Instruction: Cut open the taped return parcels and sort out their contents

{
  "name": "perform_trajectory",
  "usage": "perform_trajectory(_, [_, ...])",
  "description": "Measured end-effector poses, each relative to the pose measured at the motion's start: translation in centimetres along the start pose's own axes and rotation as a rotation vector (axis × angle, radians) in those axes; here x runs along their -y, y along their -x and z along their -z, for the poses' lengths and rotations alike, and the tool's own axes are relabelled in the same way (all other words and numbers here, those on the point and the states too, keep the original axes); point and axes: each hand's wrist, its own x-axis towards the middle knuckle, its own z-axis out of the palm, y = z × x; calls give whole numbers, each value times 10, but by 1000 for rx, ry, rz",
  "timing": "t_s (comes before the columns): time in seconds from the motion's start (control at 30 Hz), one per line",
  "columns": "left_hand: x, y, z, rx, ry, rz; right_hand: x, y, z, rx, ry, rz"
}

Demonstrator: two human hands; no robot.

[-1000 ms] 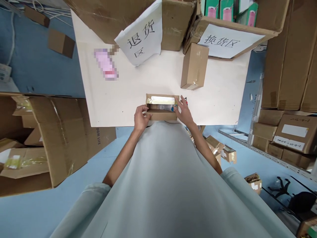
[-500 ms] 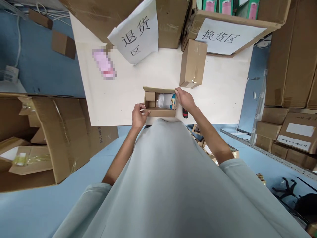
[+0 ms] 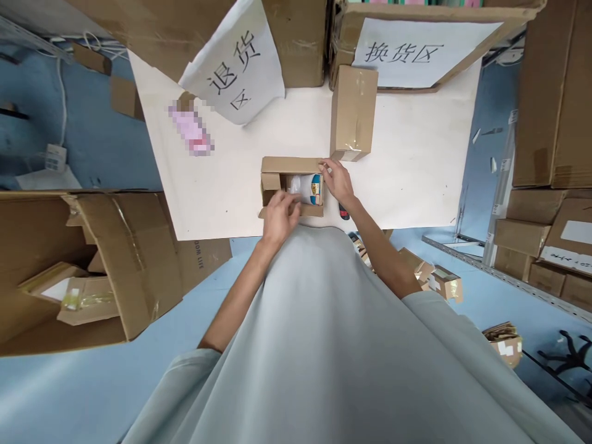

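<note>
A small open cardboard box point(image 3: 292, 165) lies near the front edge of the white table, its flaps folded outward. Inside it is a clear plastic-wrapped item point(image 3: 303, 187) with a blue and yellow label at its right end. My left hand point(image 3: 279, 217) reaches over the box's front side, fingers apart and slightly bent above the wrapped item; whether the fingertips touch it I cannot tell. At the back right corner, my right hand point(image 3: 338, 180) pinches the box's flap. Beside that wrist lies a black and red tool point(image 3: 343, 211), partly hidden.
A closed carton point(image 3: 354, 114) stands behind the box. Large cartons with paper signs point(image 3: 235, 68) line the table's back. A big open carton point(image 3: 134, 259) stands at the left; stacked boxes point(image 3: 522, 237) are at the right. A blurred pink object point(image 3: 190, 128) lies on the table's left.
My left hand has moved from the box's left front corner rightward over its opening. The back flap has tipped outward, with my right hand still at that corner. The camera view has shifted slightly.
</note>
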Motion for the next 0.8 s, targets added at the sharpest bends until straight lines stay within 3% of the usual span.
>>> perform_trajectory(0.17, [-32, -40, -35, 173, -103, 85, -8, 33, 10, -40, -92, -26])
perform_trajectory(0.3, [-43, -59, -47, 251, -233, 232, -17, 66, 11, -74, -170, -87])
perform_trajectory(0.6, [-62, -60, -23, 380, -405, 433, -33, 104, 1, -115, -286, -165])
perform_trajectory(0.8, [-63, -53, -5, 345, -415, 461, -6, 97, 10, -35, -159, -121])
